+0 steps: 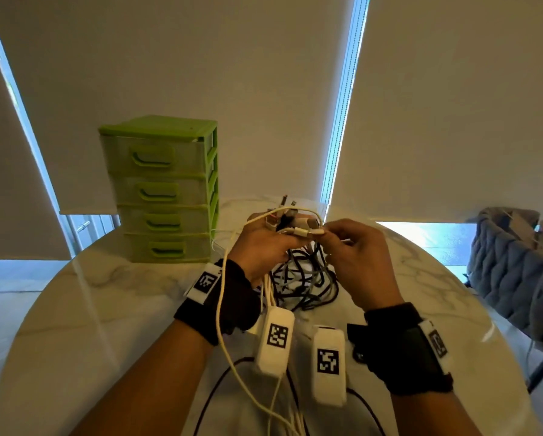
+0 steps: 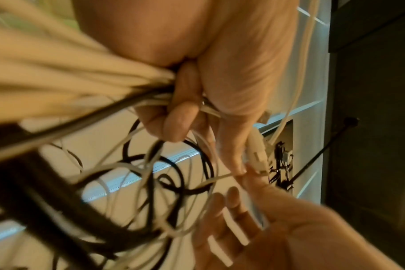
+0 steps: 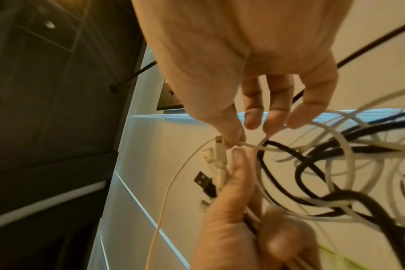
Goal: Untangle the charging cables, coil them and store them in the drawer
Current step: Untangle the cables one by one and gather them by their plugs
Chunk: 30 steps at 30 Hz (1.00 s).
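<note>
My left hand [image 1: 275, 237] grips a bundle of black and white charging cables, held above the table. Several plug ends [image 1: 287, 215] stick up past its fingers. A tangle of loops [image 1: 304, 278] hangs below both hands. My right hand [image 1: 327, 235] pinches one thin white cable [image 3: 254, 147] between thumb and forefinger, just behind its plug, close to my left fingertips. The right wrist view shows white connectors [image 3: 217, 160] and a black USB plug [image 3: 204, 180] beside my left hand [image 3: 238, 210]. In the left wrist view a white connector [image 2: 257, 151] lies along my left fingers. The green drawer unit [image 1: 163, 190] stands at the table's far left, all its drawers shut.
The round marble table [image 1: 113, 297] lies under my arms. A long white cable [image 1: 223, 325] trails from my left hand toward my body. A grey padded chair [image 1: 515, 265] stands off the table's right edge. Window blinds hang behind.
</note>
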Each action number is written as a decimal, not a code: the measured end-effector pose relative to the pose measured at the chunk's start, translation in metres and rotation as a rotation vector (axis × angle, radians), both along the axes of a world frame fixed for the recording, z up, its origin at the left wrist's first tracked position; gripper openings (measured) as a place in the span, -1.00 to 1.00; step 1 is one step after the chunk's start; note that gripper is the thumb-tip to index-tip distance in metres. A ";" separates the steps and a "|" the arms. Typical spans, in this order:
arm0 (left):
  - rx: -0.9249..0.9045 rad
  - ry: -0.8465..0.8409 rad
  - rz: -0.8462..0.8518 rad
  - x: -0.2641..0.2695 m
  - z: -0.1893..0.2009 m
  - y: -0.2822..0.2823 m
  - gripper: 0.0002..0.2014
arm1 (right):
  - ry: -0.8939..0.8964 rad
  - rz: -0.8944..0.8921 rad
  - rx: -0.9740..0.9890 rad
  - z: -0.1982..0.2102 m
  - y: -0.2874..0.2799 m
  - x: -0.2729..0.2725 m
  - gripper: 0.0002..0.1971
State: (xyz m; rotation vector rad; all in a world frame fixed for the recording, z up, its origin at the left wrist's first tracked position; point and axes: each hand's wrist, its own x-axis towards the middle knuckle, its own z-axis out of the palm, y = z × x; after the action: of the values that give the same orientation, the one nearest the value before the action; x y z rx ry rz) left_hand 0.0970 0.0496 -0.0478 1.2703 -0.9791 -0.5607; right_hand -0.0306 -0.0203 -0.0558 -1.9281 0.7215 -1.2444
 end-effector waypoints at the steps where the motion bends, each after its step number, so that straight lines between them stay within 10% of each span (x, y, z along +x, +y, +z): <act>1: 0.020 -0.015 -0.005 0.001 -0.002 0.000 -0.80 | -0.031 0.029 0.034 0.003 0.002 0.000 -0.86; 9: 0.021 -0.310 0.107 -0.005 -0.007 -0.007 -0.82 | -0.166 0.104 0.046 0.016 0.010 -0.004 -0.86; 18: -0.035 0.032 0.206 0.001 0.000 -0.006 -0.91 | 0.277 -0.025 0.021 0.000 -0.009 0.000 -0.83; 26: -0.079 0.326 0.386 0.027 0.011 0.000 -0.81 | 0.184 -0.254 0.057 -0.007 -0.033 -0.023 -0.86; 30: -0.075 0.187 0.365 0.025 0.008 -0.002 -0.92 | 0.151 -0.328 -0.018 -0.001 -0.020 -0.015 -0.80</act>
State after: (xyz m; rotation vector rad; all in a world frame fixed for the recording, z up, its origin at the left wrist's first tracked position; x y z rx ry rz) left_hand 0.1217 0.0471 -0.0395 1.2662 -0.5888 -0.3470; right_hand -0.0460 -0.0403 -0.0570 -1.9892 1.1448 -1.3077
